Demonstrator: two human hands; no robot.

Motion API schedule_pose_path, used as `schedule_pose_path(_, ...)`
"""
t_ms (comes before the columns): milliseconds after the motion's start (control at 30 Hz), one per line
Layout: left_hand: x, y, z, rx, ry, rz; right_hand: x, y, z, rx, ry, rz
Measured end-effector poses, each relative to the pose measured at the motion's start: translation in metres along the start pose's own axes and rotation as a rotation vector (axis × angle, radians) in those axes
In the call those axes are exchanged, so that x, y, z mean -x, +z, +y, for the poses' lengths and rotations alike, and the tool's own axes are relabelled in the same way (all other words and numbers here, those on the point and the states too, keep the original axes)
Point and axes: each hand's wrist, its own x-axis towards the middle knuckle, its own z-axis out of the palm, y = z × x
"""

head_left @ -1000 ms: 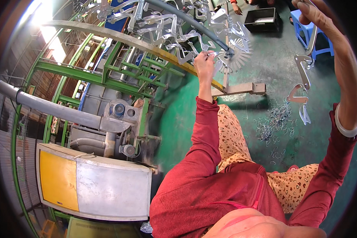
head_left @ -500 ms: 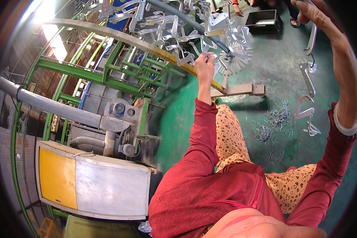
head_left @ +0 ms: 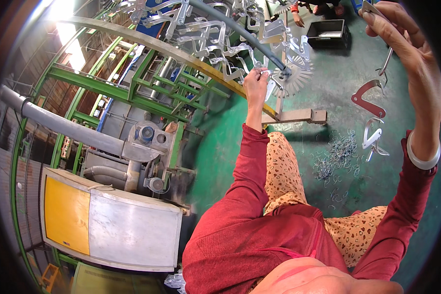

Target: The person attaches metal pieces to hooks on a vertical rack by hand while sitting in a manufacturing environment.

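My left hand (head_left: 256, 92) reaches up to the hanging silver metal brackets (head_left: 215, 36), its fingers pinched together. A small silver bracket (head_left: 270, 90) hangs beside its fingertips and seems to be held there; the exact grip is partly hidden. Raised at the upper right, my right hand (head_left: 402, 46) is closed on the top end of a metal bracket (head_left: 387, 61). Below this dangles a chain of brackets linked by wire hooks: a curved one (head_left: 366, 98) that looks reddish, then silver ones (head_left: 372, 139) at the bottom.
A grey bar (head_left: 240, 30) runs through the brackets toward a toothed metal disc (head_left: 299, 76). Loose wire hooks (head_left: 335, 154) lie heaped on the green floor. Beyond are a black crate (head_left: 328, 35) and another person's hand (head_left: 298, 19). Green framing and a yellow-and-white cabinet (head_left: 132, 230) stand left.
The bracket chain under my right hand has turned and swung slightly left, and its curved piece now looks reddish. My left hand has shifted slightly lower in view, still pinched at the brackets.
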Motion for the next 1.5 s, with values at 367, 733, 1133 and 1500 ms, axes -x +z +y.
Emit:
schedule_pose_path(367, 0.01, -0.01, 0.011, -0.062, 0.031, 0.043, 0.001, 0.013, 0.004, -0.075, 0.007, -0.001)
schedule_pose_path(733, 0.081, -0.06, 0.092, -0.496, 0.144, 0.199, 0.006, 0.028, 0.021, -0.146, 0.077, 0.058)
schedule_pose_path(1133, 0.094, 0.002, 0.211, -0.142, 0.692, 0.125, 0.022, 0.063, 0.03, -0.051, 0.01, 0.038)
schedule_pose_path(1500, 0.052, -0.005, 0.208, -0.267, 0.927, -0.053, 0.023, 0.112, 0.027, 0.077, -0.032, 0.132)
